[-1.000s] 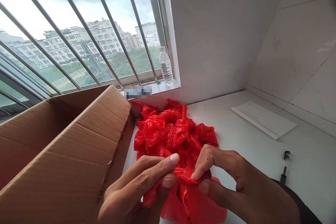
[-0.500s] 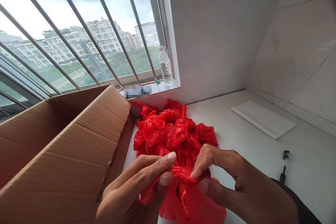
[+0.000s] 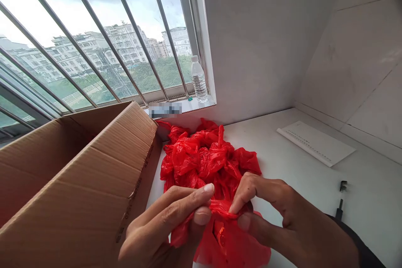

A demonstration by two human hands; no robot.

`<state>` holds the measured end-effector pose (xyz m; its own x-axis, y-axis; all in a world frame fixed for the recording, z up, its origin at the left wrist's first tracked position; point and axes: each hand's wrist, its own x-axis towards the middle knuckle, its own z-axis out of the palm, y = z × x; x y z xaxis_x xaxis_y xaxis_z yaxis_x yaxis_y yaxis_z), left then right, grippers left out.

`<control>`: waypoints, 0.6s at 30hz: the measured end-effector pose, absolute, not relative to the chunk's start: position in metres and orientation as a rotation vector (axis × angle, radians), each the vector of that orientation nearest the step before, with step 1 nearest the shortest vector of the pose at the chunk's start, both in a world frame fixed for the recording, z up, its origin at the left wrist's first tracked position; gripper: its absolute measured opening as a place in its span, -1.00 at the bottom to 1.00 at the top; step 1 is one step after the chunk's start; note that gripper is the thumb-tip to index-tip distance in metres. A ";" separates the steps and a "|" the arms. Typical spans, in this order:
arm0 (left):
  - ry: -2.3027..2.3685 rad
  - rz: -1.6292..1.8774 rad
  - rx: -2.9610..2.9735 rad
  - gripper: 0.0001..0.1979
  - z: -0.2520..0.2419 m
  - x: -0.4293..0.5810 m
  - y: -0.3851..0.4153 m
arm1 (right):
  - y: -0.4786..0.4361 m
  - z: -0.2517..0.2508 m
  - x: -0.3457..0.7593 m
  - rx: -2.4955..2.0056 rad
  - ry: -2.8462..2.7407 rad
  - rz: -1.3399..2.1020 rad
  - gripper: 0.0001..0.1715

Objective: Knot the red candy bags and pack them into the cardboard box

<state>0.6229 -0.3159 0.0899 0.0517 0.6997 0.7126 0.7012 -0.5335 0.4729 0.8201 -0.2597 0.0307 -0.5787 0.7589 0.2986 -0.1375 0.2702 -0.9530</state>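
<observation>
A red plastic bag (image 3: 241,243) hangs between my two hands, its gathered top pinched on both sides. My left hand (image 3: 169,222) is closed on the left part of the gathered plastic, with a red end poking out below the fingers. On the right side, my right hand (image 3: 276,213) grips the bag's twisted edge between thumb and index finger. Something orange-red shows through a dark-edged gap in the bag; I cannot make out what it is. Just beyond my hands lies a pile of crumpled red plastic bags (image 3: 201,150) on the white table (image 3: 266,134).
An open cardboard box (image 3: 91,176) fills the left side, with red visible inside. A water bottle (image 3: 199,81) stands on the sill of the barred window. A white paper pad (image 3: 317,142) lies at the right, near a black pen (image 3: 339,209) and its separate cap (image 3: 343,185).
My left hand has shifted slightly right, nearer to my right hand. Both hands keep their pinch on the red bag. The pile and the box stay where they were.
</observation>
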 end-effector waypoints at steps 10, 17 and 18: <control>-1.563 -1.349 -2.450 -0.79 0.090 0.617 -0.313 | -0.261 0.028 0.817 -0.637 -1.739 1.407 -0.96; -1.565 -1.293 -2.611 -0.75 0.087 0.617 -0.310 | -0.263 0.029 0.816 -0.708 -1.737 1.405 -0.89; -1.567 -1.291 -2.611 -0.75 0.086 0.617 -0.310 | -0.263 0.029 0.816 -0.701 -1.730 1.402 -0.88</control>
<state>0.6173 -0.3104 0.0864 0.2515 0.8072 0.5340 0.6787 -0.5405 0.4972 0.8160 -0.2626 0.0287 -0.5390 0.8102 0.2304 -0.0571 0.2378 -0.9696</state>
